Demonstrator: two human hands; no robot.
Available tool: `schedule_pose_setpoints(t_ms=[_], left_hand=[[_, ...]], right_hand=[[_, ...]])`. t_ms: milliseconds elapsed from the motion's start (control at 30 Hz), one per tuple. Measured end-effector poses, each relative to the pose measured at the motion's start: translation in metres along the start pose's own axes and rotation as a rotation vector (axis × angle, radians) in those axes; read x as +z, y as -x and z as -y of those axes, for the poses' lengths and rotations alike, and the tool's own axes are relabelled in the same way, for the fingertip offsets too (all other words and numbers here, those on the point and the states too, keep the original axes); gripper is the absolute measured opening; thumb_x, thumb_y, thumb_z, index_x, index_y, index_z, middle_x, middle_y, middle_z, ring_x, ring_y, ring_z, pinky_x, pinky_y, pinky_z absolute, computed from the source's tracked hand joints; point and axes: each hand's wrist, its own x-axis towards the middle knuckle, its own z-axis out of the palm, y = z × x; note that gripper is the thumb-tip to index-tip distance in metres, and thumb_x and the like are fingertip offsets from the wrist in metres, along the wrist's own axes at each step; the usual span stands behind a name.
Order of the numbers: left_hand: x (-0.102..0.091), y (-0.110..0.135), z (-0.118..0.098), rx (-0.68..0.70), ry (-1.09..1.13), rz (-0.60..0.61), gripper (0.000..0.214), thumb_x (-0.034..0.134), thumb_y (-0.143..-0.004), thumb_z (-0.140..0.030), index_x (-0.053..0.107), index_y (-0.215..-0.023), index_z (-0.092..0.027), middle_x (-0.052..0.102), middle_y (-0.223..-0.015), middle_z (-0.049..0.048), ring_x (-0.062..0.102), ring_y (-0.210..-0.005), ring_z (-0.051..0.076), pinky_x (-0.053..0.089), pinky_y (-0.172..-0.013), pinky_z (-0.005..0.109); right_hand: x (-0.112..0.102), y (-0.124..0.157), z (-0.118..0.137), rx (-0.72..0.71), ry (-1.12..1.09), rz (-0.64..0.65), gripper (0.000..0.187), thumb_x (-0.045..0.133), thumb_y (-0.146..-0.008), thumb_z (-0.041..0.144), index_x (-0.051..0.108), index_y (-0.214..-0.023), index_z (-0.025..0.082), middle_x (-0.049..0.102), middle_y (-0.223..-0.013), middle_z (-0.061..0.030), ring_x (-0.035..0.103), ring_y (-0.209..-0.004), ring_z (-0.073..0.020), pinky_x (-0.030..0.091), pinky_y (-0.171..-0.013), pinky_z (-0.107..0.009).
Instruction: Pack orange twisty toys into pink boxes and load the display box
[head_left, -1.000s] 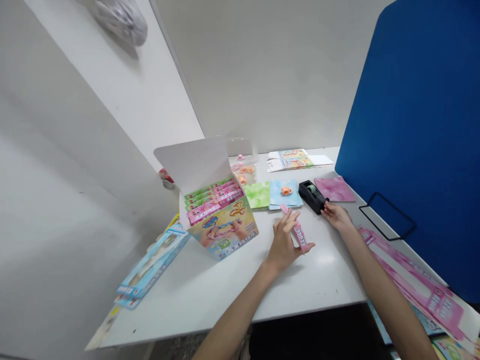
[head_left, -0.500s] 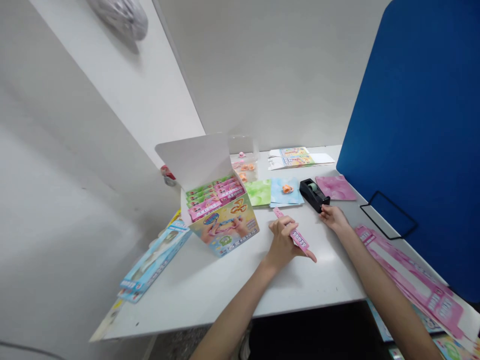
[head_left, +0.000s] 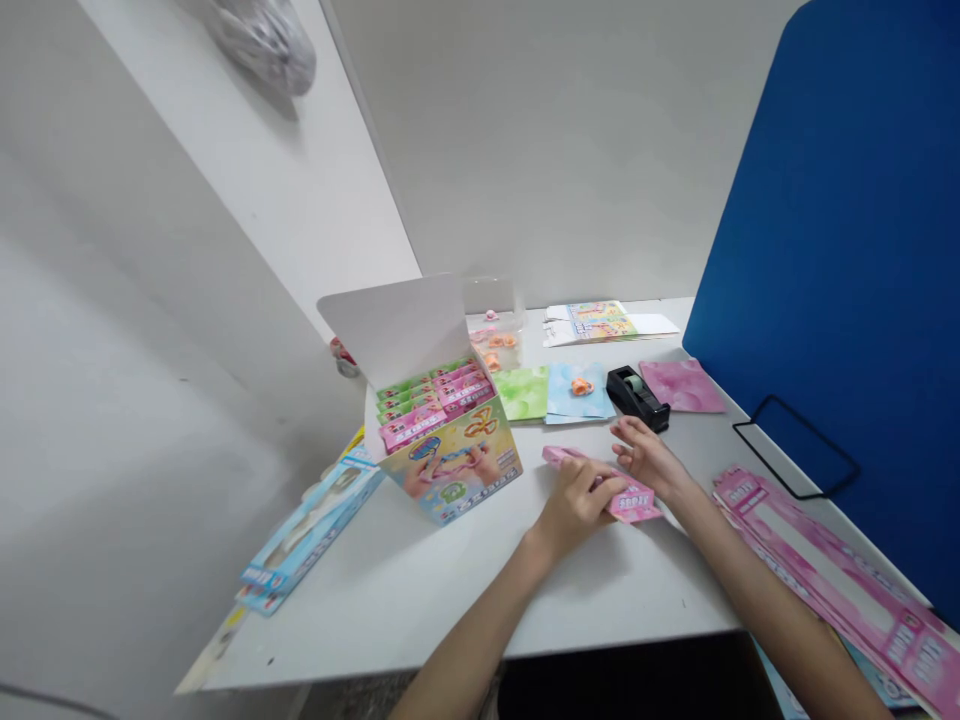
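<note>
Pink card strip (head_left: 637,506) has come down nearly flat over the table (head_left: 420,610), gripped in the left hand (head_left: 577,505). Right hand (head_left: 649,458) sits just beside it, the hands apart. Black tape dispenser (head_left: 637,397) stands at 1 o'clock, open display box (head_left: 448,470) at 10 o'clock.

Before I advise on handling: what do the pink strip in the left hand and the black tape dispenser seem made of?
The pink strip looks like thin printed card, matte, with folded edges. The tape dispenser is probably black moulded plastic, with a soft sheen.
</note>
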Motion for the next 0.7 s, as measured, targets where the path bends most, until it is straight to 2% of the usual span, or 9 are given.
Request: schedule_pose_setpoints(t_ms=[67, 167, 333, 500, 700], left_hand=[[-0.002, -0.002, -0.001, 0.018, -0.024, 0.013, 0.013, 0.060, -0.089, -0.026, 0.056, -0.100, -0.021, 0.062, -0.085, 0.0039, 0.054, -0.075, 0.018, 0.041, -0.070, 0.032], [-0.003, -0.004, -0.001, 0.029, -0.005, 0.010, 0.013, 0.058, -0.087, -0.019, 0.057, -0.099, -0.019, 0.065, -0.087, 0.0055, 0.056, -0.078, 0.019, 0.043, -0.069, 0.032], [-0.009, -0.007, 0.001, -0.067, -0.001, -0.014, 0.029, 0.060, -0.085, -0.018, 0.057, -0.113, -0.022, 0.068, -0.100, 0.0075, 0.061, -0.092, 0.022, 0.047, -0.080, 0.036], [-0.013, -0.006, 0.004, -0.136, -0.033, -0.025, 0.029, 0.059, -0.087, -0.017, 0.060, -0.116, -0.022, 0.069, -0.109, 0.0078, 0.062, -0.099, 0.022, 0.048, -0.087, 0.036], [-0.012, -0.003, 0.006, -0.167, -0.030, -0.059, 0.032, 0.060, -0.089, -0.016, 0.060, -0.121, -0.022, 0.069, -0.112, 0.0088, 0.062, -0.106, 0.021, 0.047, -0.089, 0.036]], right_hand=[[0.004, 0.004, 0.001, 0.052, -0.023, 0.023, 0.039, 0.090, -0.055, 0.032, 0.060, -0.079, 0.025, 0.068, -0.082, 0.0055, 0.061, -0.058, -0.0084, 0.043, -0.045, -0.016], [0.007, 0.007, 0.004, 0.090, -0.051, 0.030, 0.043, 0.092, -0.049, 0.032, 0.059, -0.077, 0.024, 0.066, -0.077, 0.0059, 0.059, -0.058, -0.0086, 0.045, -0.049, -0.018], [0.005, 0.007, 0.005, 0.070, -0.078, 0.081, 0.035, 0.088, -0.058, 0.035, 0.061, -0.075, 0.023, 0.065, -0.073, 0.0049, 0.053, -0.055, -0.0088, 0.041, -0.047, -0.019], [0.005, 0.010, 0.001, 0.078, -0.186, 0.224, 0.034, 0.091, -0.055, 0.030, 0.063, -0.071, 0.021, 0.065, -0.075, 0.0053, 0.055, -0.061, -0.0089, 0.045, -0.058, -0.022], [0.011, 0.015, -0.002, 0.040, -0.170, 0.311, 0.027, 0.089, -0.061, 0.026, 0.063, -0.063, 0.019, 0.062, -0.071, 0.0038, 0.053, -0.065, -0.0085, 0.044, -0.063, -0.022]])
